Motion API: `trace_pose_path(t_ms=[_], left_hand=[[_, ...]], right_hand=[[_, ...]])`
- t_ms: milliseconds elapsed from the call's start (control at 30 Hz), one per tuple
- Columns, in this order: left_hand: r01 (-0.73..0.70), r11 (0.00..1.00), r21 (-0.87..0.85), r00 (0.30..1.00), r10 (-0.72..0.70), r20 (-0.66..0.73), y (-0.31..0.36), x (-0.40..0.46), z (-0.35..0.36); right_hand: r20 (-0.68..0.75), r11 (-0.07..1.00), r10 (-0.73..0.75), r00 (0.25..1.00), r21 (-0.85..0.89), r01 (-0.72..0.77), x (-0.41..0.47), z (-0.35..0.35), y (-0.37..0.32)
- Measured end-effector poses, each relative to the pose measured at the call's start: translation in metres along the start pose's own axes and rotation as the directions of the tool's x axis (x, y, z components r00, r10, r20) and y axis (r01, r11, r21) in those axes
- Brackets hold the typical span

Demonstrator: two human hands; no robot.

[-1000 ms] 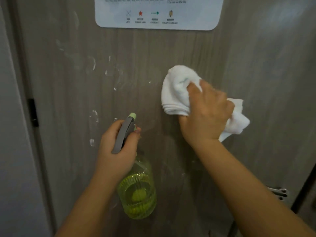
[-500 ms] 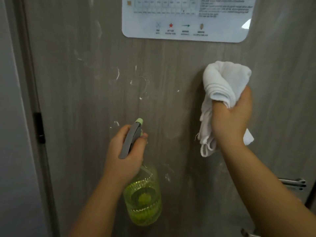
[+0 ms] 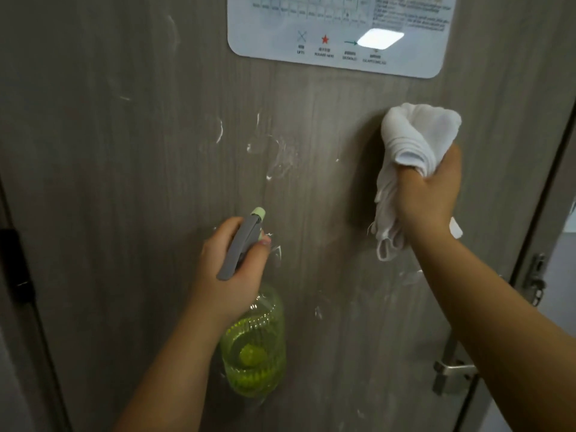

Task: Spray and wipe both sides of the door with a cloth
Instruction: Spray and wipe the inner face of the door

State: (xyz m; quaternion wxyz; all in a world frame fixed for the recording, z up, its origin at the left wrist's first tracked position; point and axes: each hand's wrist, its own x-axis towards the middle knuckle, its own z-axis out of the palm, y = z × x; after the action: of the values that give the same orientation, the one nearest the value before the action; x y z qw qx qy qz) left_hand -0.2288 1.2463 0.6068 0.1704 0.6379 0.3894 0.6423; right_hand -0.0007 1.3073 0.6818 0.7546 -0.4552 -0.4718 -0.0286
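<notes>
Two hands reach forward from the bottom of the view, both bare-armed. Nearest, the left hand (image 3: 232, 269) is curled round the neck of one spray bottle (image 3: 254, 347), with a finger wrapped over the front of its grey trigger head (image 3: 241, 244). The bottle is clear ribbed plastic, rounded, holding yellow-green liquid, and it hangs below the fist. Its pale green nozzle tip (image 3: 259, 213) points up at the door, close to the surface.

Higher and to the right, the right hand (image 3: 428, 194) is clenched round one white cloth (image 3: 414, 145). The cloth is soft and bunched; a folded wad sticks out above the fist and lies against the door, while loose hemmed edges dangle below the hand.

Behind both hands stands one door (image 3: 140, 213), flat, with a grey-brown wood-grain finish. White foamy streaks and smears (image 3: 274, 154) are scattered across its middle, and fainter wet marks show lower down, to the right.

One metal lever handle (image 3: 452, 369) sits low on the right side of the door, partly hidden by the right forearm. A metal latch plate (image 3: 534, 279) shows on the door's right edge. A dark hinge (image 3: 12, 263) is on the left edge.

At the top is one white laminated notice (image 3: 336, 32) with rounded corners. It carries a red star, a green arrow, a cross symbol and small print too blurred to read, plus a bright glare patch.
</notes>
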Motion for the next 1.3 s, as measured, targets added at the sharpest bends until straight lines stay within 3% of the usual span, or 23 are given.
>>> trace_pose_path(t_ms=[133, 233, 400, 467, 567, 733, 800, 967, 1133, 1200, 1300], left_hand=[[0.057, 0.997, -0.043, 0.998, -0.058, -0.025, 0.001, 0.015, -0.009], [0.029, 0.999, -0.023, 0.997, -0.031, -0.067, 0.001, 0.027, -0.016], [-0.001, 1.000, -0.028, 0.981, -0.004, -0.195, -0.005, 0.037, -0.028], [0.012, 0.999, -0.038, 0.966, -0.021, -0.259, -0.009, 0.040, -0.029], [0.021, 1.000, -0.013, 0.949, -0.025, -0.315, -0.014, 0.042, -0.029], [0.026, 1.000, 0.015, 0.934, -0.019, -0.356, -0.011, 0.039, -0.030], [0.030, 0.999, 0.021, 0.932, -0.020, -0.362, -0.010, 0.039, -0.029], [0.032, 0.999, 0.015, 0.936, -0.025, -0.350, -0.009, 0.040, -0.024], [0.050, 0.999, 0.000, 0.932, -0.046, -0.359, -0.012, 0.043, -0.023], [0.047, 0.999, 0.001, 0.932, -0.044, -0.360, -0.012, 0.043, -0.022], [0.049, 0.999, -0.008, 0.923, -0.049, -0.383, -0.010, 0.043, -0.021]], right_hand=[[-0.152, 0.998, 0.019, 0.988, -0.064, -0.029, 0.011, 0.024, -0.013], [-0.178, 0.969, 0.030, 0.984, -0.235, -0.072, -0.005, 0.049, -0.023], [-0.068, 0.868, -0.299, 0.952, -0.433, 0.242, -0.041, 0.087, -0.042], [0.023, 0.794, -0.437, 0.899, -0.460, 0.398, -0.053, 0.099, -0.042], [0.189, 0.648, -0.625, 0.758, -0.417, 0.638, -0.078, 0.109, -0.023], [0.250, 0.527, -0.767, 0.592, -0.281, 0.802, -0.079, 0.096, 0.000], [0.268, 0.537, -0.752, 0.602, -0.281, 0.795, -0.058, 0.082, 0.000], [0.173, 0.620, -0.654, 0.736, -0.435, 0.653, 0.020, 0.059, -0.026], [0.060, 0.752, -0.534, 0.843, -0.423, 0.506, 0.035, 0.074, -0.056], [0.086, 0.711, -0.556, 0.827, -0.467, 0.526, 0.023, 0.085, -0.059], [0.205, 0.584, -0.691, 0.693, -0.406, 0.703, -0.004, 0.108, -0.064]])
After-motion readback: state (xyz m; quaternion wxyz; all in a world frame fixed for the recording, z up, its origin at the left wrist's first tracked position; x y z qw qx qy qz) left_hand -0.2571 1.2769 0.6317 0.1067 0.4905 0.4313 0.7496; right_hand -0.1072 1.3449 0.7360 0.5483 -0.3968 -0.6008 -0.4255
